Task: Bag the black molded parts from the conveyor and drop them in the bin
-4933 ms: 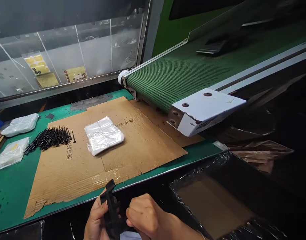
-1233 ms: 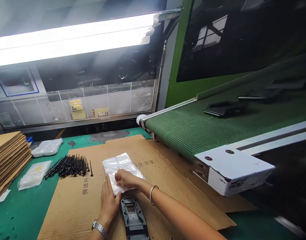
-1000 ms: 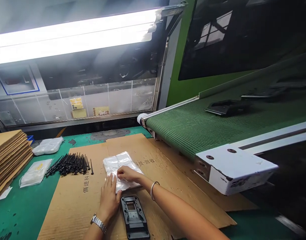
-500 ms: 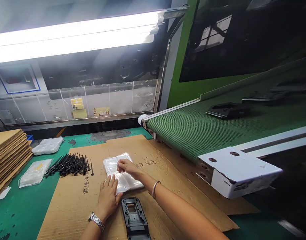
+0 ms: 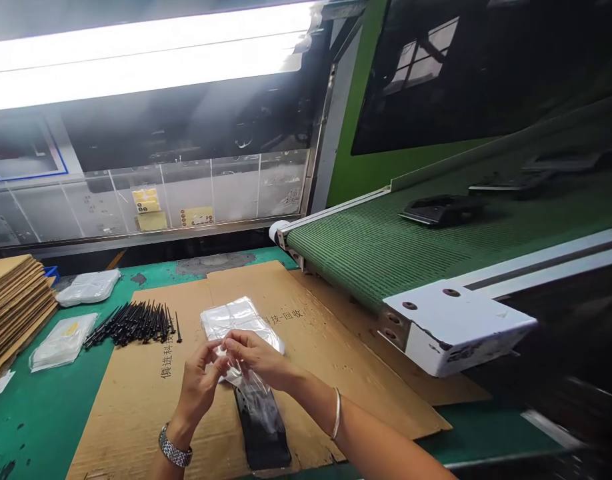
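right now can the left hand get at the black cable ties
Probably yes. The left hand is pinching a clear plastic bag with the right hand, but the black cable ties lie to its left on the cardboard with nothing between. It would likely need to let go first.

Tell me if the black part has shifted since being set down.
No: the black part stays put below the printed characters on the cardboard; the bag now covers part of it.

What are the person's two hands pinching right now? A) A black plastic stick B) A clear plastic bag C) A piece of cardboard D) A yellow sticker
B. The left hand and right hand pinch a clear plastic bag together, its end hanging down over a black plastic part.
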Demonstrator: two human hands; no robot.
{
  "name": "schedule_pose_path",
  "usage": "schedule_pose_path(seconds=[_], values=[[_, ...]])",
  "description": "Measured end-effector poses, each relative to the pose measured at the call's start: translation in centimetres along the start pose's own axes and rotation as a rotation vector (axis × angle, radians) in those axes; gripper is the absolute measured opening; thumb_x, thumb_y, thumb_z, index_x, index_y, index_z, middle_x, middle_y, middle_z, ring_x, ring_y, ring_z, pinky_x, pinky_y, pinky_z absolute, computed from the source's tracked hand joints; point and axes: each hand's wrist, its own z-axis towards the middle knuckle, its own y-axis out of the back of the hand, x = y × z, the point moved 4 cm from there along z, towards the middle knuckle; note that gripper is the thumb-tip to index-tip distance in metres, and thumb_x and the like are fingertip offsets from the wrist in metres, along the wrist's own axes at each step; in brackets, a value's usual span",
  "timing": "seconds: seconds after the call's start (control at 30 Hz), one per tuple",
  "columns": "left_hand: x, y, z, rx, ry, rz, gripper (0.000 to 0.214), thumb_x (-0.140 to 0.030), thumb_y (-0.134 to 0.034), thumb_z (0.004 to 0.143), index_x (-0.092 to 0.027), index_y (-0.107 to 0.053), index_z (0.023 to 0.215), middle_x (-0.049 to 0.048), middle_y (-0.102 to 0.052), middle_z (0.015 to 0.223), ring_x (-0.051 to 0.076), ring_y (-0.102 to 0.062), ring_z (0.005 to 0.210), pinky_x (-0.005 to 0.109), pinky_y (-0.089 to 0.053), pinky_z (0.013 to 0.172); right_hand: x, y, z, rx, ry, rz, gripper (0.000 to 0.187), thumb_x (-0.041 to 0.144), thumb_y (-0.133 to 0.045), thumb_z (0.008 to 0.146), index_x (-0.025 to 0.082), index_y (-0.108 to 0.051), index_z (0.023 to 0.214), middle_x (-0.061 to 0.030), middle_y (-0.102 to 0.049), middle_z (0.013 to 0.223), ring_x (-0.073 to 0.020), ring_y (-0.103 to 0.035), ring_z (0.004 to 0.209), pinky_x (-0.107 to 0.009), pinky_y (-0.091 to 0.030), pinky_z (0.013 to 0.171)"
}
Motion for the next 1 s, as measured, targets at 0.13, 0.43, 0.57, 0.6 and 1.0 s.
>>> schedule_pose_path(seconds=[0.13, 0.43, 0.57, 0.6, 1.0], values=[[-0.1, 0.4, -1.3, -0.019, 0.039, -0.041, 0.029, -0.042, -0.052, 0.08, -0.016, -0.06, 0.073, -0.0015, -0.053, 0.054, 0.011, -0.049, 0.05, 0.023, -0.041, 0.049, -0.9, -0.4, -3.1, 0.03, -0.087, 0.067, 0.054, 0.066, -0.06, 0.064, 0.016, -0.051, 0.081, 0.0065, -0.05, 0.053, -0.0058, -0.041, 0.04, -0.017, -0.031, 0.037], [-1.3, 0.4, -4.0, 0.035, 0.019, 0.058, 0.023, -0.037, -0.057, 0.077, -0.017, -0.063, 0.069, -0.0047, -0.04, 0.049, 0.008, -0.031, 0.046, 0.022, -0.026, 0.043, -3.0, -0.7, -7.6, 0.028, -0.136, 0.138, 0.049, 0.053, -0.073, 0.058, 0.016, -0.042, 0.055, 0.0096, -0.039, 0.043, -0.0019, -0.03, 0.037, -0.017, -0.021, 0.037], [-1.5, -0.3, -4.7, 0.009, 0.013, 0.101, 0.023, -0.037, -0.054, 0.079, -0.017, -0.062, 0.068, -0.0044, -0.04, 0.05, 0.009, -0.032, 0.046, 0.023, -0.027, 0.044, -3.2, -1.1, -8.5, 0.005, -0.108, 0.191, 0.054, 0.06, -0.069, 0.059, 0.018, -0.037, 0.053, 0.0118, -0.03, 0.041, -0.0011, -0.022, 0.036, -0.018, -0.014, 0.036], [-1.4, -0.4, -4.8, -0.008, 0.021, 0.109, 0.023, -0.037, -0.053, 0.08, -0.018, -0.061, 0.07, -0.004, -0.041, 0.051, 0.01, -0.034, 0.047, 0.023, -0.028, 0.045, -3.2, -1.1, -8.7, 0.007, -0.111, 0.2, 0.052, 0.06, -0.069, 0.059, 0.017, -0.04, 0.055, 0.0106, -0.034, 0.043, -0.0017, -0.025, 0.036, -0.018, -0.016, 0.037], [-1.4, -5.1, -9.6, -0.026, 0.269, -0.337, 0.027, -0.043, -0.065, 0.069, -0.018, -0.056, 0.062, -0.0001, -0.056, 0.06, 0.014, -0.049, 0.059, 0.024, -0.039, 0.057, -1.7, -2.5, -11.0, -0.177, 0.063, -0.364, 0.032, 0.042, -0.061, 0.074, 0.017, -0.048, 0.06, 0.0035, -0.043, 0.057, -0.0099, -0.036, 0.055, -0.022, -0.028, 0.05]])
